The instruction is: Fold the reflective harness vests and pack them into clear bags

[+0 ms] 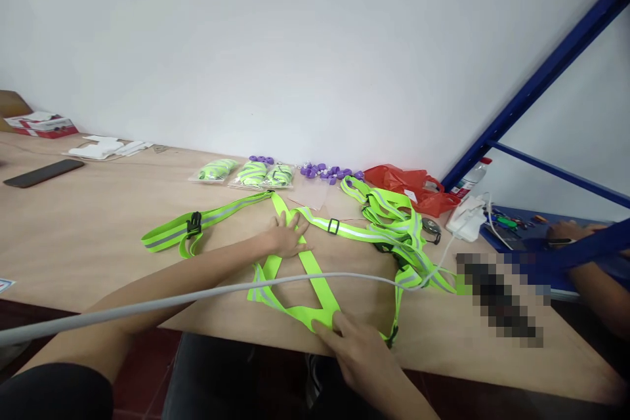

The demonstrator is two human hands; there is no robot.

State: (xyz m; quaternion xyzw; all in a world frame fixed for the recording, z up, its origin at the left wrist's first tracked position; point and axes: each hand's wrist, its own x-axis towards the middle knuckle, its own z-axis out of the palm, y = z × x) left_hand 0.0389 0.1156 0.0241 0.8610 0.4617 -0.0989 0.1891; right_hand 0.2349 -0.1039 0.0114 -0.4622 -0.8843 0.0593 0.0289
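A neon-green strap harness [315, 279] with grey reflective stripes lies spread on the wooden table. My left hand [287, 236] rests on its upper crossing, fingers spread flat. My right hand [352, 341] pinches the harness's lower corner at the table's front edge. One strap loop with a black buckle [193, 225] reaches out to the left. To the right, a pile of similar green straps [394, 223] is heaped, and a strap with a black slider [333, 226] runs towards it. A white cable [315, 277] crosses in front of my left forearm and the harness.
Bagged green straps [253, 173], purple pieces [327, 172] and a red plastic bag [408, 185] line the back. A black flat object [44, 172] lies left. At right are a white adapter [466, 218], a bottle [473, 177], blue shelving [541, 75] and another person's hand [568, 231].
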